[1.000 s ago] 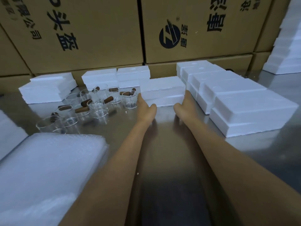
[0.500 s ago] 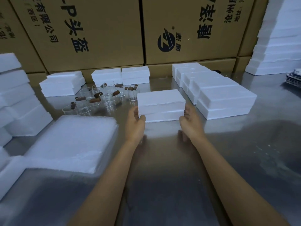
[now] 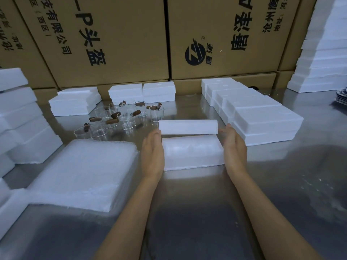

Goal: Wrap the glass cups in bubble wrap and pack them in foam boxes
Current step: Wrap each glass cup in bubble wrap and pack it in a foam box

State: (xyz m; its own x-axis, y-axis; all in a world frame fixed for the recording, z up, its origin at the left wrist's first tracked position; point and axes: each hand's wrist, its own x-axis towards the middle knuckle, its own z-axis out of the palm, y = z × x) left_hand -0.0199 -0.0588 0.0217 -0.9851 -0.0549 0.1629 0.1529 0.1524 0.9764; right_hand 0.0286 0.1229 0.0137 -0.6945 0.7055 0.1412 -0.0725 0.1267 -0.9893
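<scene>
Your left hand (image 3: 152,147) and right hand (image 3: 232,140) hold the foam lid (image 3: 188,127) by its ends, fingers extended, just above the open foam box (image 3: 193,155) on the bench (image 3: 281,184). The glass cups (image 3: 122,119) stand unwrapped beyond the bubble wrap (image 3: 80,171). Swing the lid left carelessly and you could topple them; foam also snaps if squeezed.

The foam box base (image 3: 193,155) lies on the table (image 3: 281,184) between the left hand (image 3: 153,156) and the right hand (image 3: 233,147), with its lid (image 3: 188,127) held above its far edge. Left of the base lies the bubble wrap stack (image 3: 82,173), and behind that stack stand the glass cups (image 3: 122,119). Right of the base is a row of foam boxes (image 3: 259,117); cardboard cartons (image 3: 225,38) stand behind everything.
</scene>
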